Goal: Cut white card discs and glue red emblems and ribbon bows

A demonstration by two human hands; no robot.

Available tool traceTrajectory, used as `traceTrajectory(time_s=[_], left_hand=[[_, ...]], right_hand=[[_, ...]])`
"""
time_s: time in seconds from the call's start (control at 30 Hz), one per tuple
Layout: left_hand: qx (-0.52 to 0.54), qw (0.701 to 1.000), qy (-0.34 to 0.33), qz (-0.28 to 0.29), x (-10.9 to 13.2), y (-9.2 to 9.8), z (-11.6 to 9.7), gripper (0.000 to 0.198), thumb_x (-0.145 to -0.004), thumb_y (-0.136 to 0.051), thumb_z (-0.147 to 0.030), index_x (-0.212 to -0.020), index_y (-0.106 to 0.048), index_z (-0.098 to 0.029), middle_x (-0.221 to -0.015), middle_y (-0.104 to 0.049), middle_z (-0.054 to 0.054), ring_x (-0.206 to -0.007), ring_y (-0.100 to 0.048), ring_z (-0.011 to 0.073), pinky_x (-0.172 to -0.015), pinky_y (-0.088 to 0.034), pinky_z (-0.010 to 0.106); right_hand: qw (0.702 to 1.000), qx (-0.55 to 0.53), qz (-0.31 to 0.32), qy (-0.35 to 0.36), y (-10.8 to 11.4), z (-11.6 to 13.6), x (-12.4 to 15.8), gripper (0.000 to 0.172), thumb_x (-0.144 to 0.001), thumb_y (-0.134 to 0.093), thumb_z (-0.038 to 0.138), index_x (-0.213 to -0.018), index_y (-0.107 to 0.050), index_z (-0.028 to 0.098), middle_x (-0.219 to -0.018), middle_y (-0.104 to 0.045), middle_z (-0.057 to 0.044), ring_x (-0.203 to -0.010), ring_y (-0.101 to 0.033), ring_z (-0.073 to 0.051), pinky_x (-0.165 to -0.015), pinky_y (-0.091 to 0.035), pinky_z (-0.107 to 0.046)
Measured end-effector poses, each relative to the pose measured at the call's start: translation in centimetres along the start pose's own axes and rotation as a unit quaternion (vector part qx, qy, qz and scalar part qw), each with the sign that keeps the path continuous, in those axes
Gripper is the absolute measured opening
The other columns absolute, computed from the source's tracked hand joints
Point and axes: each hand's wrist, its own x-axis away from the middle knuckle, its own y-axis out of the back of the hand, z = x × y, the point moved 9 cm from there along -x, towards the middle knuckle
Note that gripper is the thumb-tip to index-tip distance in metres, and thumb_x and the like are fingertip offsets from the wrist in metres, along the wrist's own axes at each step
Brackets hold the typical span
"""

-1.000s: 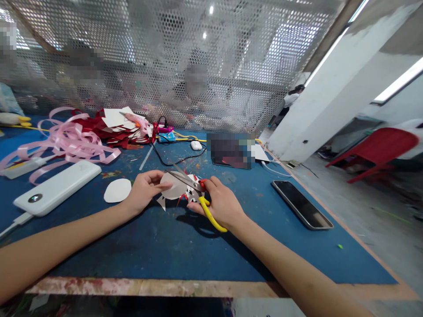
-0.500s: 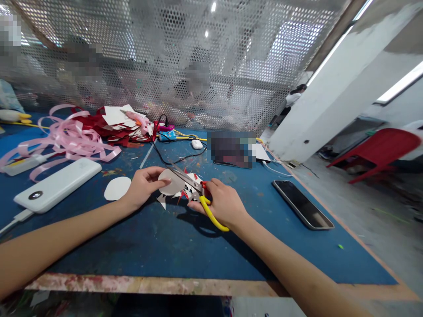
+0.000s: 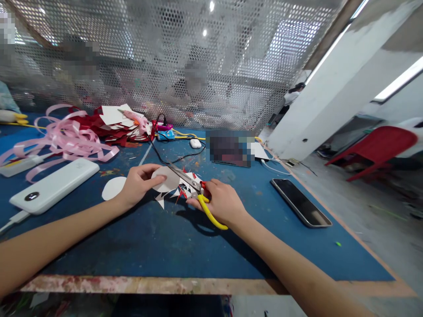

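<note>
Between thumb and fingers, my left hand (image 3: 140,182) pinches a rounded piece of white card (image 3: 168,179) above the table. My right hand (image 3: 221,199) grips scissors (image 3: 211,213) with yellow and red handles. Their metal blades point up and left, along the right edge of the card. White and red paper scraps (image 3: 185,187) lie on the table beneath the blades. Left of my left hand rests a white card disc (image 3: 113,188), partly covered by my wrist.
The blue table (image 3: 158,246) holds a white power bank (image 3: 54,187), tangled pink ribbon (image 3: 74,136), a heap of red and white card (image 3: 122,125), a white earbud case (image 3: 195,143) and a phone (image 3: 301,202). A perforated metal screen (image 3: 148,57) stands behind.
The card in my left hand has shifted slightly left, away from the scissor blades. My right hand keeps nearly the same place. The whole view has moved a little.
</note>
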Motion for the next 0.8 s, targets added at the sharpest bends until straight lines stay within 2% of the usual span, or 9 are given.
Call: traceTrajectory(time_s=[0.13,0.23,0.3,0.43,0.53,0.8], left_hand=[[-0.002,1.0,0.002,-0.015,-0.1,0.3,0.0,0.032,-0.058,-0.075,-0.035,-0.079,-0.067,-0.013,-0.072,-0.069,0.003,-0.064,-0.06,0.0158,-0.06,-0.049,0.025],[0.038,0.999,0.019,-0.014,0.0,0.0,0.5,0.032,-0.059,-0.074,-0.036,-0.08,-0.064,-0.014,-0.072,-0.067,0.002,-0.062,-0.059,0.014,-0.06,-0.048,0.024],[0.058,0.998,0.03,-0.002,0.3,-0.6,0.7,0.03,-0.059,-0.075,-0.035,-0.077,-0.061,-0.015,-0.069,-0.065,0.0,-0.06,-0.058,0.012,-0.058,-0.047,0.021],[0.028,0.998,0.042,0.023,1.0,-1.6,0.5,0.03,-0.057,-0.077,-0.034,-0.072,-0.06,-0.014,-0.063,-0.062,-0.001,-0.058,-0.057,0.0114,-0.055,-0.046,0.02],[0.026,0.998,0.051,0.028,1.3,-1.8,0.3,0.03,-0.057,-0.076,-0.034,-0.073,-0.062,-0.014,-0.064,-0.064,-0.001,-0.059,-0.058,0.012,-0.057,-0.047,0.021],[0.039,0.997,0.057,0.03,1.2,-1.8,0.8,0.027,-0.058,-0.077,-0.031,-0.075,-0.064,-0.015,-0.069,-0.067,0.001,-0.062,-0.06,0.0119,-0.058,-0.049,0.02]], right_hand=[[0.999,-0.006,-0.028,-0.019,0.4,-0.7,-0.2,0.057,-0.08,-0.036,0.066,-0.07,-0.059,0.015,-0.069,-0.059,-0.008,-0.063,-0.056,-0.019,-0.055,-0.029,-0.028],[0.996,-0.053,-0.059,-0.037,0.7,-1.4,-0.3,0.052,-0.078,-0.04,0.066,-0.067,-0.054,0.017,-0.065,-0.055,-0.006,-0.061,-0.053,-0.018,-0.055,-0.031,-0.027],[0.99,-0.102,-0.09,-0.029,1.0,-1.5,-0.3,0.051,-0.073,-0.046,0.068,-0.073,-0.052,0.017,-0.07,-0.053,-0.005,-0.064,-0.052,-0.018,-0.056,-0.035,-0.027],[0.977,-0.157,-0.14,0.033,1.6,-0.6,0.0,0.055,-0.069,-0.053,0.067,-0.089,-0.047,0.016,-0.084,-0.05,-0.007,-0.074,-0.052,-0.02,-0.065,-0.043,-0.03],[0.977,-0.141,-0.144,0.062,1.7,0.0,0.2,0.051,-0.071,-0.051,0.065,-0.087,-0.048,0.017,-0.085,-0.048,-0.007,-0.076,-0.051,-0.02,-0.069,-0.045,-0.033],[0.986,-0.086,-0.135,0.043,1.6,0.0,0.2,0.053,-0.07,-0.049,0.067,-0.086,-0.051,0.016,-0.084,-0.051,-0.007,-0.071,-0.052,-0.019,-0.065,-0.044,-0.031]])
